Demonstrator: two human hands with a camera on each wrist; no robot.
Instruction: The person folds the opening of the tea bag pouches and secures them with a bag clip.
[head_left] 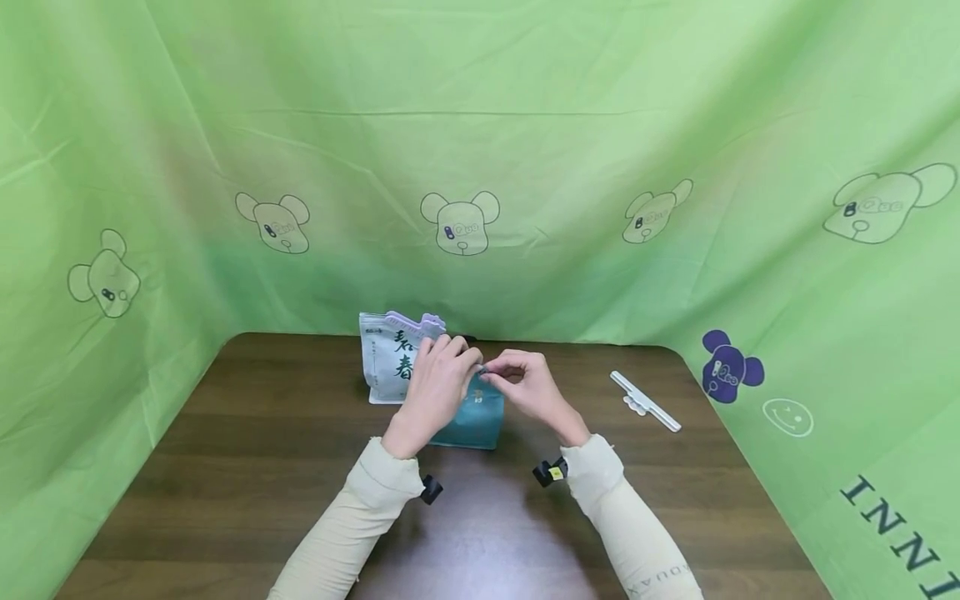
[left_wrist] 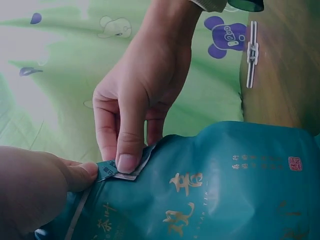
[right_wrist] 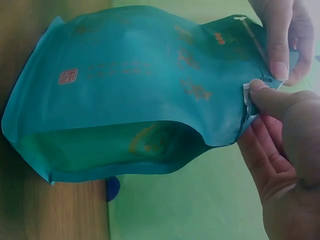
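A teal tea bag point(head_left: 474, 421) with gold writing stands upright on the table. My left hand point(head_left: 441, 379) pinches its top edge between thumb and fingers. Close beside it, my right hand point(head_left: 527, 385) pinches the upper corner of the bag. In the left wrist view, the edge of the teal bag point(left_wrist: 220, 180) is creased under the right thumb, and a pale inner layer shows there. From the right wrist view, both thumbs press on the strip at the mouth of the bag point(right_wrist: 125, 85), almost touching. Whether that strip is torn or folded I cannot tell.
Behind my left hand stands a pale bag point(head_left: 384, 367) with dark writing, a purple sealing clip point(head_left: 412, 322) across its top. A white sealing clip point(head_left: 647, 402) lies at the table's right. Green cloth point(head_left: 555, 275) hangs around the wooden table point(head_left: 285, 433).
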